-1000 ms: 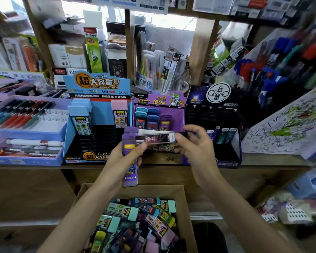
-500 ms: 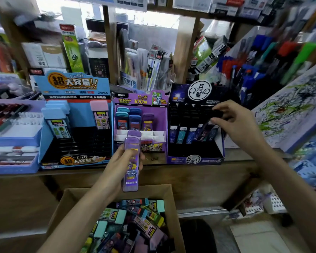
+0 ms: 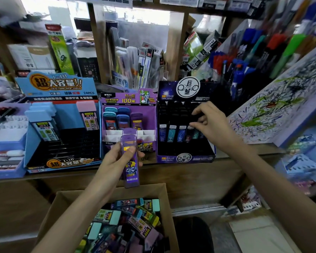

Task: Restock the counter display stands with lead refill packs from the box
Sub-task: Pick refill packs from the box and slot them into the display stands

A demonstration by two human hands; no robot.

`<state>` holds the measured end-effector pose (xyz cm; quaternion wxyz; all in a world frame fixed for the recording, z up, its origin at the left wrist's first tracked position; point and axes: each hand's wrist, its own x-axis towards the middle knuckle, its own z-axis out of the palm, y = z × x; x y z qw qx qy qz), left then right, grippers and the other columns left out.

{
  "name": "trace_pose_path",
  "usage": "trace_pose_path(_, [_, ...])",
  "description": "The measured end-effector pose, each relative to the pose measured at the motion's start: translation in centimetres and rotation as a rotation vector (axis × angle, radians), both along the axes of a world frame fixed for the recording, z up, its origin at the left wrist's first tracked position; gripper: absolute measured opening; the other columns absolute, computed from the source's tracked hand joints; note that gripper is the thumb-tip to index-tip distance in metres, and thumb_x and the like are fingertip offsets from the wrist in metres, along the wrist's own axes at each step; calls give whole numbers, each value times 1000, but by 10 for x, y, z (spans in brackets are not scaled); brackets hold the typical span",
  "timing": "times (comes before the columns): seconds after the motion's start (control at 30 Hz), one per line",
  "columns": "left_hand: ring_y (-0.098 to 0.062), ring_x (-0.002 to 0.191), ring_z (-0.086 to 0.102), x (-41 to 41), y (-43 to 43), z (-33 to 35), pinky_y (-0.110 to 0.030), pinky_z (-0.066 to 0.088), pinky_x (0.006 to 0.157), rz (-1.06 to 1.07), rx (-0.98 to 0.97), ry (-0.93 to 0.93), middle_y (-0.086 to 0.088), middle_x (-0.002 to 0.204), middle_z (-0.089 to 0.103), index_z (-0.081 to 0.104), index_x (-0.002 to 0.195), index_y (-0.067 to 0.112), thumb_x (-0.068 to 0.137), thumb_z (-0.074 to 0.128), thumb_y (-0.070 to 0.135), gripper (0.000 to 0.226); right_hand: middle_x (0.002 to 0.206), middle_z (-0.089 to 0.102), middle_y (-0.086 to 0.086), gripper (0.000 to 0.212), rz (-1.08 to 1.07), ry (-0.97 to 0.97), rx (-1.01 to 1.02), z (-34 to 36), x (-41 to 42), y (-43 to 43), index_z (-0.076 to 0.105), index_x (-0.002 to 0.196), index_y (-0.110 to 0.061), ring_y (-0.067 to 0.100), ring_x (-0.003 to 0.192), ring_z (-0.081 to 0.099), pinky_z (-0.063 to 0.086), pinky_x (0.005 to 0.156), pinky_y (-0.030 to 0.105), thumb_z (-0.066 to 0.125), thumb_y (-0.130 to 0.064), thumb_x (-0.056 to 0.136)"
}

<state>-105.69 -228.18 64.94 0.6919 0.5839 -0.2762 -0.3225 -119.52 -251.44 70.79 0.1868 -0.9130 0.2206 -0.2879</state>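
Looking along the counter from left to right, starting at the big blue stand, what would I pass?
Blue stand → purple stand → black stand → scribbled paper pad.

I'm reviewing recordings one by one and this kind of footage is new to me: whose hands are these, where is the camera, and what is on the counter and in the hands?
There is no robot here: a person works with two bare hands, and one wide-angle camera worn on their head looks forward and down. The wooden counter carries three display stands: a blue stand, a purple stand and a black stand. Below it, an open cardboard box is full of mixed lead refill packs. The left hand grips a purple refill pack upright in front of the purple stand. The right hand reaches into the black stand, fingertips at the row of dark packs; whether it pinches one cannot be told.
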Motion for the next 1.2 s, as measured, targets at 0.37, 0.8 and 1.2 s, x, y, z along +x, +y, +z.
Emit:
trace_pose_path(0.37, [-13, 72, 66, 1, -2, 2, -21, 52, 61, -43, -43, -136, -1, 84, 71, 58, 110, 19, 84, 52, 36, 32, 95, 48, -15, 9, 35, -139, -60, 16, 14, 46, 63, 97, -19, -2, 78, 50, 38, 67, 9, 58, -24, 90])
trace_pose_path(0.8, [-13, 61, 63, 17, 4, 9, -24, 52, 61, -133, -27, -288, -2, 75, 70, 53, 107, 14, 82, 54, 34, 32, 95, 67, 0, 26, 419, 125, 571, 20, 67, 104, 63, 107, -12, 11, 85, 64, 51, 86, 32, 69, -10, 82])
trace_pose_path(1.2, [-18, 119, 47, 64, 6, 0, -31, 35, 95, 47, 496, -1338, 1, 125, 55, 52, 126, 17, 92, 54, 35, 38, 97, 68, 4, 23, 182, 84, -11, 59, 94, 57, 67, 107, -14, 20, 90, 61, 47, 85, 34, 67, -21, 85])
